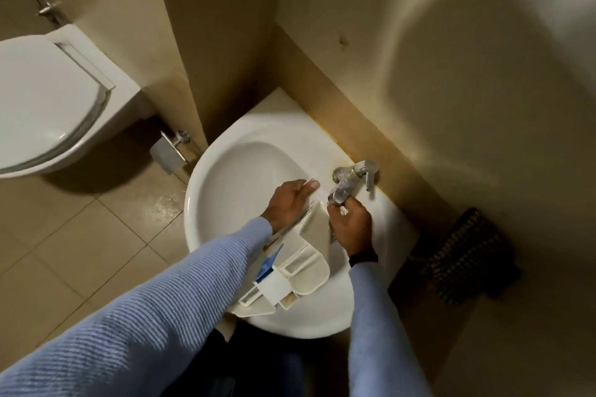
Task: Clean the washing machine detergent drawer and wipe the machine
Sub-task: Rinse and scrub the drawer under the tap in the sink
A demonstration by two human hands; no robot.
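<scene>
A cream detergent drawer (311,271) lies slanted over the white sink (238,167) at the centre of the frame. Its far end is in the bowl below the metal tap (350,179), and its near end sticks out past the front rim at lower centre. 2 hands hold it. The left hand (288,200) grips the far left edge with its thumb on top. The right hand (351,226) curls its fingers round the right edge, just below the spout. Inside the drawer, a blue piece (269,263) sits in the left compartment beside a white divider (274,287). A toilet (42,106) stands at the upper left, and a dark checked cloth (464,258) lies at the right.
</scene>
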